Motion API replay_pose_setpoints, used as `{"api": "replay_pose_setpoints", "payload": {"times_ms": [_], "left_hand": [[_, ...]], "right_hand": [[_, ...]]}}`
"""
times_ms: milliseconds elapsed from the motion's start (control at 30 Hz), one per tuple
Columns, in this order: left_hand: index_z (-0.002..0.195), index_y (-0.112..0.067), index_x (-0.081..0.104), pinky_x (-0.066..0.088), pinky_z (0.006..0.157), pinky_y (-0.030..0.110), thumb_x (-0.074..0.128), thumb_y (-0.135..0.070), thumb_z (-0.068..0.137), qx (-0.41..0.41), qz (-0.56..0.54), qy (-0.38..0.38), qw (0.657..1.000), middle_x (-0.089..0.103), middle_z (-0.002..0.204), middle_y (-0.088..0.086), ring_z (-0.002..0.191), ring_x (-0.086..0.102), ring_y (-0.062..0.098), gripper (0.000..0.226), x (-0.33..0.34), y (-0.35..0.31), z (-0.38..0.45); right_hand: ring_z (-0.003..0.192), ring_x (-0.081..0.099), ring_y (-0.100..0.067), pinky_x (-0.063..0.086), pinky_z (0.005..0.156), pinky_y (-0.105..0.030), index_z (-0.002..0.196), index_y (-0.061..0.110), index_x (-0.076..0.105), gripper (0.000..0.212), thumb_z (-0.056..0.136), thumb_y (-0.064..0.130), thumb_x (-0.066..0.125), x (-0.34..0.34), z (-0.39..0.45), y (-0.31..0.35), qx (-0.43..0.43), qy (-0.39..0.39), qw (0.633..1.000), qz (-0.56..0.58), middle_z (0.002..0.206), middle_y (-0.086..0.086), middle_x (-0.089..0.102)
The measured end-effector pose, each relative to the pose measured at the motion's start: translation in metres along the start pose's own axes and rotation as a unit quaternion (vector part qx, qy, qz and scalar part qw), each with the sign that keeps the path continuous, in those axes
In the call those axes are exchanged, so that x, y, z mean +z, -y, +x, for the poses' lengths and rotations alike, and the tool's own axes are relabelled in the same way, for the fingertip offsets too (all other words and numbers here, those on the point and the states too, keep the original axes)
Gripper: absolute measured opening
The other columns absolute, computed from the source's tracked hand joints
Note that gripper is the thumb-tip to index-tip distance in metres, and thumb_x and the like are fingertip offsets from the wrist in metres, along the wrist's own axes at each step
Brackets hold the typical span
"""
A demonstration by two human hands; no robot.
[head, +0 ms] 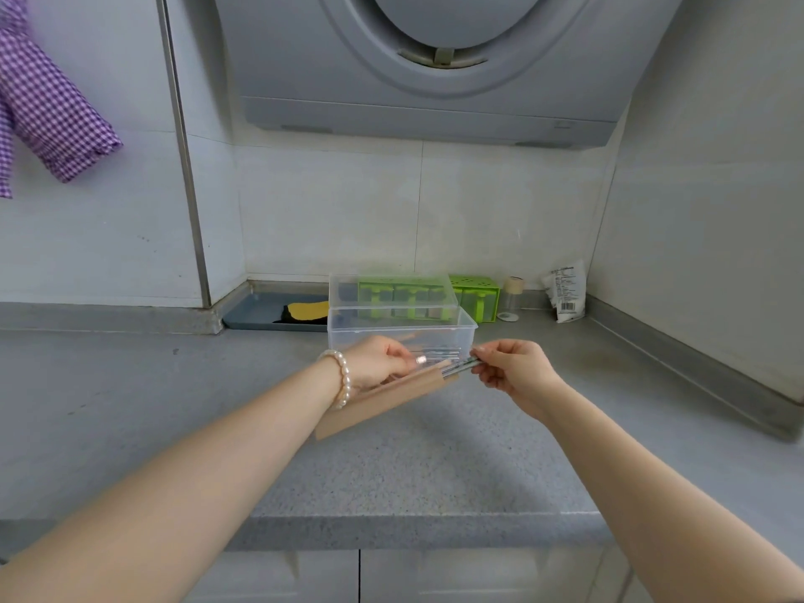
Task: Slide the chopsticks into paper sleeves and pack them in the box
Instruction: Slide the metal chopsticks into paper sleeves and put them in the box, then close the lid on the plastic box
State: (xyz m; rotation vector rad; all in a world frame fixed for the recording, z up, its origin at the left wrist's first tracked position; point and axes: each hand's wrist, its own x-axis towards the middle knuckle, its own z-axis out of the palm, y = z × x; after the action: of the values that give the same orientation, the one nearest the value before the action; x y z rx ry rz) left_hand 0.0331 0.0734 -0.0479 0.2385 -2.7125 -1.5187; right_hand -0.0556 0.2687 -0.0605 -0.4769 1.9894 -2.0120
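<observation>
Closest to me, the speckled grey stone countertop (391,463) fills the lower view, and my two bare forearms reach out across it. Behind the work, a grey range hood (435,80) hangs on the tiled wall, and a purple gingham cloth (48,106) dangles at upper left.

Next down in size, the clear plastic box (400,332) sits on the counter just past my hands, its lid (391,289) tipped up open at the back; something pale lies inside, too blurred for me to name. A green plastic seasoning rack (474,298) stands behind it, with a white printed packet (565,293) further right.

My left hand (378,363), a pearl bracelet at the wrist, pinches the open end of the tan paper sleeve (374,406), which slants down towards me above the counter. My right hand (509,367) pinches the near ends of the slim metallic chopsticks (461,367), whose tips are just inside the sleeve's mouth, so I judge the sliding-in has only begun.

I expect the chopsticks to be stiff, light and slick, likely to splay or slip; gripping them together near the exposed ends should keep them paired. The sleeve looks thin and creasable, so I would hold it lightly beside the mouth, not crush it.
</observation>
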Motion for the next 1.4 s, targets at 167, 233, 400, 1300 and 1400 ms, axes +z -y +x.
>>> {"api": "replay_pose_setpoints", "payload": {"times_ms": [167,233,400,1300,1400], "left_hand": [[0.117,-0.014,0.061,0.042,0.094,0.028,0.042,-0.014,0.096,0.034,0.177,-0.216,0.960,0.059,0.126,0.003,0.114,0.055,0.020,0.028,-0.022,0.022,0.043],[0.127,-0.019,0.054,0.035,0.105,0.034,0.039,-0.014,0.096,0.029,0.248,-0.239,0.938,0.050,0.137,0.000,0.125,0.045,0.022,0.034,-0.030,0.035,0.058],[0.141,-0.032,0.032,0.003,0.113,0.055,0.034,-0.032,0.099,-0.019,0.364,-0.207,0.908,0.020,0.154,-0.006,0.144,0.007,0.026,0.042,-0.033,0.061,0.081],[0.122,-0.016,0.054,0.039,0.096,0.030,0.034,-0.020,0.099,0.053,0.322,-0.167,0.931,0.056,0.121,0.007,0.115,0.046,0.023,0.031,-0.028,0.066,-0.033],[0.124,-0.018,0.055,0.039,0.097,0.029,0.037,-0.022,0.098,0.047,0.313,-0.159,0.935,0.055,0.123,0.004,0.115,0.048,0.020,0.031,-0.029,0.061,-0.039]], "right_hand": [[0.052,0.048,-0.017,0.042,0.053,-0.024,0.075,0.001,0.062,0.012,0.086,0.005,0.060,-0.039,0.024,0.002,-0.006,-0.093,0.995,0.042,0.058,-0.011,0.060],[0.054,0.048,-0.018,0.044,0.050,-0.021,0.075,0.001,0.062,0.013,0.086,0.006,0.061,-0.056,0.034,0.001,-0.004,-0.120,0.991,0.065,0.060,-0.012,0.059],[0.055,0.048,-0.016,0.045,0.046,-0.018,0.080,0.000,0.060,0.011,0.088,0.007,0.059,-0.084,0.052,0.000,0.008,-0.165,0.980,0.112,0.064,-0.012,0.057],[0.065,0.050,-0.014,0.043,0.059,-0.026,0.082,0.011,0.070,0.014,0.086,0.024,0.064,0.044,0.037,0.006,-0.012,-0.140,0.981,-0.135,0.063,0.000,0.068],[0.058,0.048,-0.013,0.043,0.071,-0.032,0.076,0.013,0.072,0.021,0.084,0.031,0.066,0.049,0.039,0.002,0.001,-0.144,0.973,-0.182,0.062,0.003,0.070]]}}
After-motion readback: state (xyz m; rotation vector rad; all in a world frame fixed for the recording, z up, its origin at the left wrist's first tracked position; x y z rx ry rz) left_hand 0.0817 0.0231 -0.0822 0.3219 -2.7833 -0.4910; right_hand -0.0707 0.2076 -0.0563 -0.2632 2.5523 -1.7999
